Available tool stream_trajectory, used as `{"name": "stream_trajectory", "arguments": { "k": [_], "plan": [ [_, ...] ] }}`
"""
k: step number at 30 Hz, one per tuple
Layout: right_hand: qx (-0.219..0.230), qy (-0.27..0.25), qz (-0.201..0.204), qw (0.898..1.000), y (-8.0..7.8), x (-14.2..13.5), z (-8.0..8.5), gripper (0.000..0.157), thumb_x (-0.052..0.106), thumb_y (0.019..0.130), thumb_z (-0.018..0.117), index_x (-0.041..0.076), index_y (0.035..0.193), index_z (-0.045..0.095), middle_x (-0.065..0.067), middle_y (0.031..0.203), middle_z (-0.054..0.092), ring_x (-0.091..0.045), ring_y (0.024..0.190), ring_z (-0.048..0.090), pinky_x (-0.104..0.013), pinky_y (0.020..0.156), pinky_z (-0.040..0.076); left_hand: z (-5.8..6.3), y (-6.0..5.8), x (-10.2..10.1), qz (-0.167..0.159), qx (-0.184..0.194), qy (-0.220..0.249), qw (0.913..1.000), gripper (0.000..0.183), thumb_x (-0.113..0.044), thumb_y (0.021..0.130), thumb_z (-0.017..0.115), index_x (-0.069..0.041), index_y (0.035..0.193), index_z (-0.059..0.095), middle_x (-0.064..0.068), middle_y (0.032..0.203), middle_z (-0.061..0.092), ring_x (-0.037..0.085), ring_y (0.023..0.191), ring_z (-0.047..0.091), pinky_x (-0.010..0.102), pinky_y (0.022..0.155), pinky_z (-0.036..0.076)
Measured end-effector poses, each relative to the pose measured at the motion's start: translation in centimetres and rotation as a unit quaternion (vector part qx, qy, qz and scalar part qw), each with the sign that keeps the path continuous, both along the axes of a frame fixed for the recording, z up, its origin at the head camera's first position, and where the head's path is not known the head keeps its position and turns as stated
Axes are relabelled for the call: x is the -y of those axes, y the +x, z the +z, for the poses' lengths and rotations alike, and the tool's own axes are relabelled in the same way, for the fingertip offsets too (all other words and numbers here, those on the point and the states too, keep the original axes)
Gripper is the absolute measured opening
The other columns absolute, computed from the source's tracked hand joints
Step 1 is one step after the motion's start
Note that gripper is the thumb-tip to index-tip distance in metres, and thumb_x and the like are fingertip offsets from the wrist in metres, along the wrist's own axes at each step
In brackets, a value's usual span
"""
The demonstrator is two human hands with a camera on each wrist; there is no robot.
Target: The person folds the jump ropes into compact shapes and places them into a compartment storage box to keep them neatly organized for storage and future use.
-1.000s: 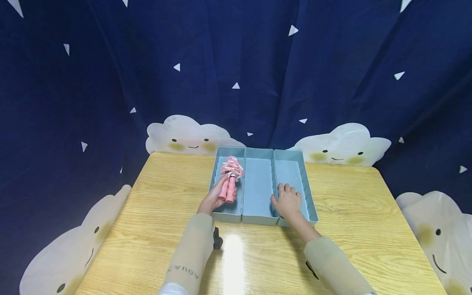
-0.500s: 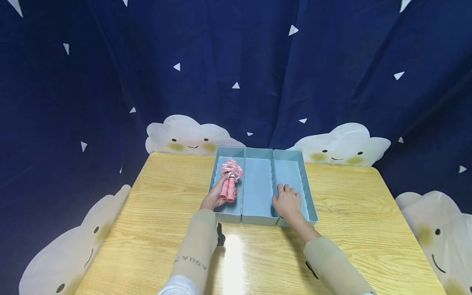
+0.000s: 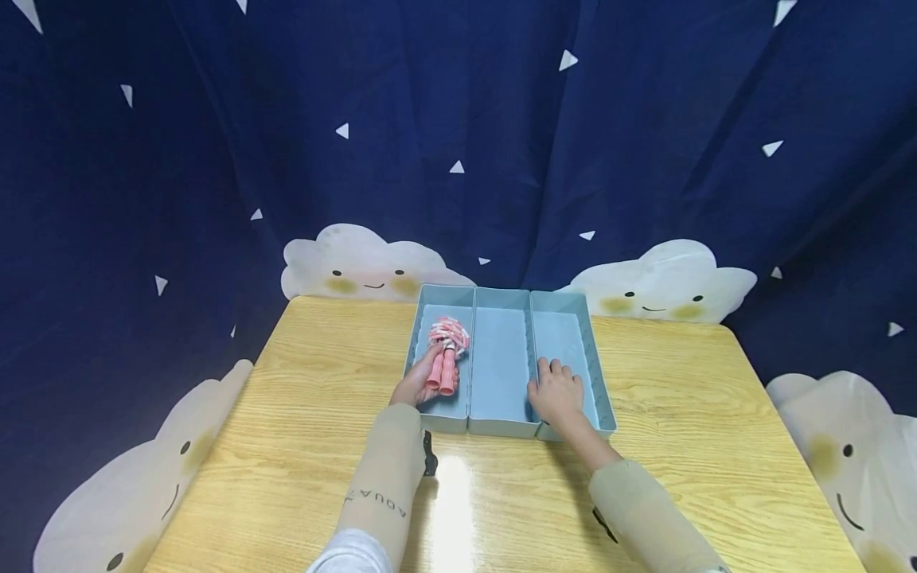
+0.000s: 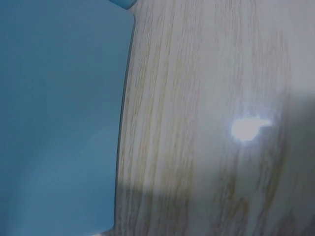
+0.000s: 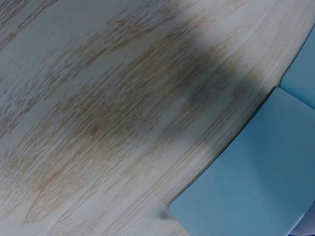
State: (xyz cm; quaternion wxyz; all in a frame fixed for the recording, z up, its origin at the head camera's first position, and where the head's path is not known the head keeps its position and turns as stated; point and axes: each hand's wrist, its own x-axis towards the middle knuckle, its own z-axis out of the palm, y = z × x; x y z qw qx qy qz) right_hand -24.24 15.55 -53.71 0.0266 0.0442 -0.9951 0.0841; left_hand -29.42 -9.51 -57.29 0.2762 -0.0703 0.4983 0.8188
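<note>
My left hand point(image 3: 413, 384) grips a jump rope point(image 3: 447, 368) by its two pink handles, low over the left blue bin point(image 3: 437, 425). The bundled pink and white beaded cord points away toward the bin's far end. My right hand point(image 3: 559, 395) rests palm down at the near end of the right blue bin point(image 3: 598, 374), thumb beside the wall it shares with the middle bin point(image 3: 499, 350). Its fingers are loosely bent, with nothing seen in them. Neither hand appears in the wrist views, which show a bin's outer wall point(image 4: 59, 123) and another bin wall point(image 5: 251, 172).
Three blue bins stand side by side on a wooden table point(image 3: 329, 358). Behind the table hangs a dark blue curtain point(image 3: 458, 119) with white triangles and smiling clouds. Light glares off the tabletop in front of the bins.
My left hand has shifted slightly, and the jump rope's cord has come lower and nearer within the left bin. My right hand has stayed almost still.
</note>
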Motion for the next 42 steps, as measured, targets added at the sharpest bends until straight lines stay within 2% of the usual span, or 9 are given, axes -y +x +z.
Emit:
{"name": "stream_trajectory", "arguments": {
  "k": [3, 5, 9, 13, 15, 22, 31, 38, 42],
  "plan": [
    [0.002, 0.0, 0.0, 1.0, 0.1, 0.0, 0.1, 0.039, 0.03, 0.09, 0.045, 0.003, 0.117, 0.047, -0.018, 0.108, 0.052, -0.035, 0.094, 0.05, -0.048, 0.075, 0.042, 0.4, 0.2, 0.0, 0.005, 0.021, -0.006, 0.9997, 0.044, -0.05, 0.091, 0.041, -0.008, 0.091, 0.05, 0.002, 0.066, 0.053, 0.009, 0.058, 0.053, 0.023, 0.055, 0.05],
    [0.003, 0.0, 0.001, 1.0, 0.1, 0.0, 0.1, 0.039, 0.03, 0.09, 0.045, 0.003, 0.117, 0.047, -0.018, 0.108, 0.052, -0.035, 0.094, 0.05, -0.049, 0.075, 0.042, 1.4, 0.6, -0.2, 0.012, 0.042, -0.022, 0.9988, 0.042, -0.047, 0.094, 0.035, -0.006, 0.094, 0.047, 0.002, 0.065, 0.053, 0.009, 0.057, 0.053, 0.023, 0.055, 0.05],
    [0.007, 0.003, 0.0, 1.0, 0.1, 0.0, 0.0, 0.038, 0.03, 0.09, 0.045, 0.003, 0.116, 0.046, -0.018, 0.108, 0.052, -0.035, 0.095, 0.05, -0.049, 0.075, 0.042, 3.1, 1.3, 0.1, -0.012, 0.055, -0.005, 0.9984, 0.042, -0.041, 0.098, 0.029, -0.003, 0.097, 0.044, 0.004, 0.065, 0.055, 0.011, 0.057, 0.055, 0.025, 0.056, 0.052],
    [0.007, 0.001, 0.003, 1.0, 0.1, 0.0, 0.0, 0.038, 0.03, 0.09, 0.045, 0.002, 0.116, 0.046, -0.019, 0.108, 0.052, -0.037, 0.096, 0.05, -0.05, 0.076, 0.042, 3.8, 1.7, 0.4, -0.034, 0.056, -0.007, 0.9978, 0.04, -0.039, 0.099, 0.027, -0.002, 0.097, 0.044, 0.005, 0.066, 0.056, 0.011, 0.058, 0.056, 0.026, 0.058, 0.053],
    [0.006, -0.004, 0.002, 1.0, 0.1, 0.0, 0.0, 0.038, 0.029, 0.09, 0.045, 0.002, 0.116, 0.046, -0.019, 0.109, 0.052, -0.037, 0.096, 0.05, -0.05, 0.076, 0.041, 3.8, 1.7, 0.4, -0.038, 0.058, -0.008, 0.9976, 0.04, -0.038, 0.099, 0.027, -0.002, 0.097, 0.043, 0.005, 0.066, 0.056, 0.011, 0.058, 0.056, 0.026, 0.058, 0.053],
    [-0.009, -0.008, 0.003, 1.0, 0.2, -0.1, -0.1, 0.037, 0.026, 0.089, 0.045, 0.001, 0.116, 0.046, -0.02, 0.108, 0.052, -0.036, 0.095, 0.049, -0.049, 0.076, 0.041, 2.1, 1.0, 0.0, -0.015, 0.066, -0.018, 0.9976, 0.044, -0.042, 0.098, 0.028, -0.001, 0.092, 0.045, 0.005, 0.063, 0.055, 0.012, 0.054, 0.056, 0.026, 0.053, 0.053],
    [0.005, -0.011, 0.001, 1.0, 0.1, -0.1, -0.1, 0.039, 0.029, 0.09, 0.045, 0.002, 0.118, 0.046, -0.02, 0.111, 0.052, -0.037, 0.097, 0.05, -0.05, 0.077, 0.041, 1.6, 0.8, -0.1, 0.002, 0.074, -0.042, 0.9963, 0.046, -0.046, 0.096, 0.034, -0.001, 0.096, 0.045, 0.005, 0.065, 0.055, 0.011, 0.055, 0.055, 0.026, 0.052, 0.052],
    [0.008, -0.007, 0.004, 1.0, 0.0, -0.1, -0.1, 0.039, 0.03, 0.09, 0.045, 0.002, 0.118, 0.046, -0.019, 0.111, 0.052, -0.036, 0.097, 0.05, -0.049, 0.076, 0.042, 1.7, 0.9, -0.1, -0.009, 0.065, -0.036, 0.9972, 0.023, -0.023, 0.097, 0.039, -0.001, 0.1, 0.043, 0.007, 0.068, 0.057, 0.014, 0.059, 0.059, 0.029, 0.057, 0.054],
    [0.004, -0.007, 0.004, 1.0, 0.1, 0.0, 0.0, 0.039, 0.029, 0.09, 0.046, 0.002, 0.117, 0.047, -0.019, 0.109, 0.052, -0.036, 0.096, 0.05, -0.049, 0.075, 0.042, 1.5, 0.9, -0.1, -0.016, 0.062, -0.029, 0.9975, 0.025, -0.017, 0.096, 0.039, 0.003, 0.112, 0.04, 0.011, 0.076, 0.06, 0.018, 0.066, 0.062, 0.032, 0.065, 0.055]
  ]
}}
